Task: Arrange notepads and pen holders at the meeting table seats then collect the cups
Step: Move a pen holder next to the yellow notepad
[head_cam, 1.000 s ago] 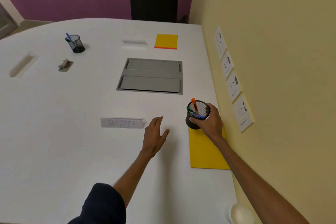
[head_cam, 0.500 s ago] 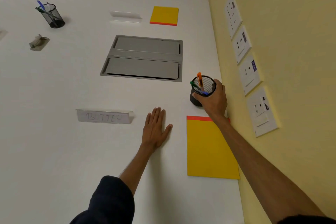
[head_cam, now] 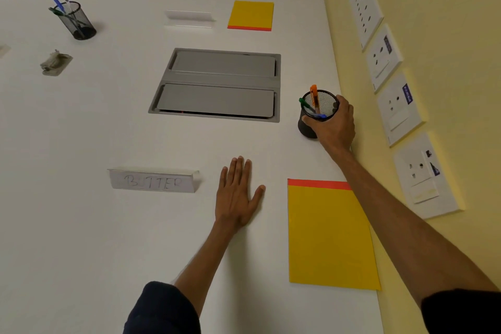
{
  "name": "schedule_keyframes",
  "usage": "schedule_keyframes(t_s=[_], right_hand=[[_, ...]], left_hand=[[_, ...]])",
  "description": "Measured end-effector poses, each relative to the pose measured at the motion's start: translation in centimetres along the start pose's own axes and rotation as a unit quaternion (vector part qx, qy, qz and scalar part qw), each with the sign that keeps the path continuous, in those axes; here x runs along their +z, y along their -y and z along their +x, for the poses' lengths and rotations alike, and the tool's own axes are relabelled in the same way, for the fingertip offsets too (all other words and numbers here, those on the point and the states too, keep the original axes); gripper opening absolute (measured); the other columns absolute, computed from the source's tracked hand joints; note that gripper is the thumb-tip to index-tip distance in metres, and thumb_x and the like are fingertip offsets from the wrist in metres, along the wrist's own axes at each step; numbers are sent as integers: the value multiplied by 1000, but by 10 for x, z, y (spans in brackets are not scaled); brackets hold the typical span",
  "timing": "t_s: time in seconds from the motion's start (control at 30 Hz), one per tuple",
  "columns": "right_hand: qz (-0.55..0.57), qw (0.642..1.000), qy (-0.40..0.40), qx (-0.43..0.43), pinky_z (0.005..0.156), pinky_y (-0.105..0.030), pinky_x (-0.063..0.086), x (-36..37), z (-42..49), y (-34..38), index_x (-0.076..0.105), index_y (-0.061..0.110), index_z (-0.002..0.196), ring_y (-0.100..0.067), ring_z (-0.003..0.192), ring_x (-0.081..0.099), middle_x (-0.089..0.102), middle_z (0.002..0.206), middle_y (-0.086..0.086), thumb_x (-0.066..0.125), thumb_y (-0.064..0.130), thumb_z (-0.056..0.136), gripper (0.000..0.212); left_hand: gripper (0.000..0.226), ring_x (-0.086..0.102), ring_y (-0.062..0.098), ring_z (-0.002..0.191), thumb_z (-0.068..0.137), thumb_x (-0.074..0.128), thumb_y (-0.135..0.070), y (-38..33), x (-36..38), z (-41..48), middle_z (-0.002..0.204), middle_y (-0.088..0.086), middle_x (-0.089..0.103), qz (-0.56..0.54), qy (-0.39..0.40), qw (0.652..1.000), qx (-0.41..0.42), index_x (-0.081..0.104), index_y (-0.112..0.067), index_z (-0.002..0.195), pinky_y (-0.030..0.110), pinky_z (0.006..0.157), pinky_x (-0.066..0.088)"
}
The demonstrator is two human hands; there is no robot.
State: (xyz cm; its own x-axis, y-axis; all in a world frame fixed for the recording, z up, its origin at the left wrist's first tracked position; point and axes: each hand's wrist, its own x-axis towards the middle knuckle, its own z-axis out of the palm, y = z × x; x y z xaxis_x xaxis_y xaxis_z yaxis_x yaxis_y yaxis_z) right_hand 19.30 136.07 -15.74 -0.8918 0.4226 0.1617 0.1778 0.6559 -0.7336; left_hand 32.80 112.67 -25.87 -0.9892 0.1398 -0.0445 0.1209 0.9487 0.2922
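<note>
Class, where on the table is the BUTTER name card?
Head view: the BUTTER name card stands left of centre, just left of the left hand, nearer than the grey hatch.

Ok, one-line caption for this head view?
Right hand grips mesh pen holder beyond yellow notepad; left hand rests flat on table.

We see two yellow notepads lying flat: the near notepad (head_cam: 329, 236) and the far notepad (head_cam: 250, 15). Our right hand (head_cam: 334, 125) grips an upright black mesh pen holder (head_cam: 305, 132) just beyond the near one; a second pen holder (head_cam: 78, 23) stands far left.
</note>
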Motion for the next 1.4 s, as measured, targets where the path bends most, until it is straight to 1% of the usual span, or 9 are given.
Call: schedule_keyframes(t_s=[0.23,0.6,0.73,0.87,1.0,1.1,1.27,1.33,1.4], right_hand=[[-12,1000,1,28,96,-41,51,0,39,-4,40,11,142,-25,123,52,50,137,-6,86,46,63,98],[26,998,-1,50,93,-33,49,13,36,-20,40,13,141,-24,123,52,50,137,-6,86,44,65,95],[83,994,17,68,100,-27,42,16,34,-21,29,9,148,-26,134,44,43,146,-8,87,34,67,103],[84,990,38,107,110,-36,38,11,21,-23,17,7,152,-29,140,37,35,153,-12,87,33,69,112],[70,987,29,139,110,-41,40,0,-10,-24,19,9,151,-30,139,39,35,153,-13,82,25,77,98],[58,991,25,114,110,-42,43,-16,-38,-21,30,8,146,-29,135,44,41,148,-13,76,18,83,79],[51,995,77,43,94,-28,43,-44,-86,-5,46,9,134,-21,120,52,55,131,-8,73,13,84,56],[59,993,96,25,92,-29,44,-53,-103,2,52,10,128,-21,117,54,59,125,-7,72,13,85,47],[64,992,105,20,95,-35,48,-63,-121,12,59,11,119,-24,115,57,63,119,-6,71,13,86,35]], left_hand=[[76,-19,14,150,95,8,-63,0,1,1,163,1,-15,5,-7,1000,-1,-8,-20,156,40,125,-5],[76,-19,14,150,95,9,-64,1,2,1,164,0,-15,-1,-5,1000,0,-8,-21,156,40,125,-6],[76,-20,14,150,95,9,-64,1,2,1,163,1,-15,-3,-4,1000,0,-8,-21,156,40,124,-6],[76,-20,14,150,96,11,-64,1,2,2,163,1,-16,-4,-2,1000,-3,-8,-21,156,39,124,-7],[77,-18,15,150,95,10,-64,2,2,1,163,2,-14,-2,1,1000,-3,-8,-20,156,40,124,-6],[76,-17,17,150,97,13,-62,0,-2,1,164,4,-12,-4,9,1000,-3,-7,-18,156,39,124,-7],[72,-10,20,152,101,22,-54,-11,-16,-26,164,8,-5,-38,45,998,-13,1,-13,156,37,125,-4],[71,1,19,152,101,25,-54,-15,-26,-47,164,8,6,-77,54,995,-29,12,-11,155,36,124,9],[66,14,18,151,100,29,-54,-17,-45,-66,162,5,19,-115,50,991,-38,27,-12,151,40,114,33]])
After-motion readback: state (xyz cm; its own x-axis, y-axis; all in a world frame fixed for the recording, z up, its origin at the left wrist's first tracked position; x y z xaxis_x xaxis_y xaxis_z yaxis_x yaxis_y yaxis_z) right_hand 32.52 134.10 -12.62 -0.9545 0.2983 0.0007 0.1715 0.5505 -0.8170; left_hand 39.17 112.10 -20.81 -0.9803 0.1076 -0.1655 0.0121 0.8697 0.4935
